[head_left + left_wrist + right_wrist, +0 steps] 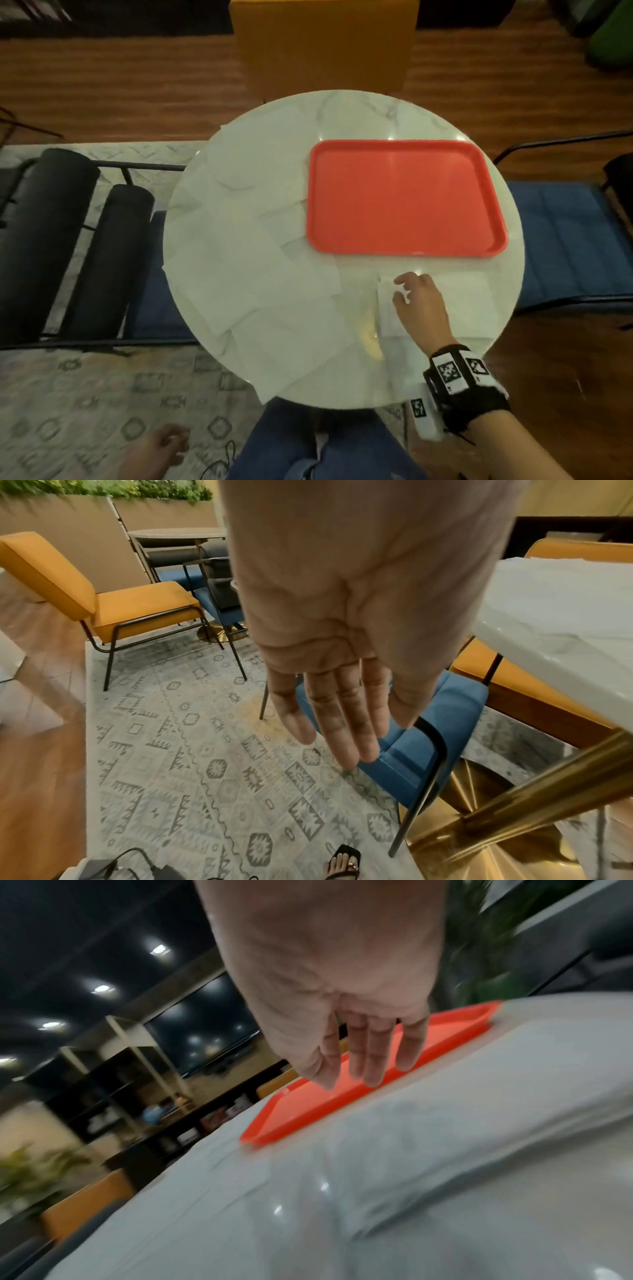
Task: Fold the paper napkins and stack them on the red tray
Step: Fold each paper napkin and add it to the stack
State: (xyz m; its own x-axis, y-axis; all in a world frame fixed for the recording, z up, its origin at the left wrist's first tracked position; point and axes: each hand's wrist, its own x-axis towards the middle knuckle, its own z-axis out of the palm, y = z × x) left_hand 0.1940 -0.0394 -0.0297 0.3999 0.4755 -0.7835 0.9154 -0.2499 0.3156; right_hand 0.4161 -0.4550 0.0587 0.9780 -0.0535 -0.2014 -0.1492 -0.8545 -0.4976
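Note:
An empty red tray (404,198) (298,1118) sits on the right half of a round white marble table (359,113). Several unfolded white napkins (239,240) overlap across the table's left half. One more napkin (469,301) (445,1123) lies at the front right, just in front of the tray. My right hand (399,289) (363,1074) is over this napkin's left end with relaxed fingers, gripping nothing. My left hand (174,442) (342,739) hangs below the table on the left, fingers straight and empty.
An orange chair (322,44) stands beyond the table, a blue seat (561,240) to its right and a black cushioned chair (41,240) to its left. A patterned rug (85,394) covers the floor. My knees (308,445) are under the near edge.

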